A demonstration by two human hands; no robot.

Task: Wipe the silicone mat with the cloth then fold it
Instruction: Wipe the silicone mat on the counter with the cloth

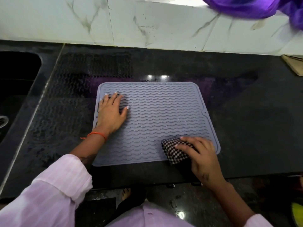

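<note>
A grey silicone mat [157, 122] ribbed with wavy lines lies on a glossy black countertop [246, 128]. The cloth [176, 152] is black-and-white checked. White marble-veined tiles [147, 25] run behind, purple fabric [255, 7] above; a pale pink striped sleeve [54, 185] and an orange wrist thread [96, 134] show.

Black stone worktop [246, 112], wet and glossy, with two lamp glints near its far edge. Dark sink [14, 82] sunk at left edge. White marbled tiles [147, 22] behind; purple fabric [255, 5] at far right corner.
</note>
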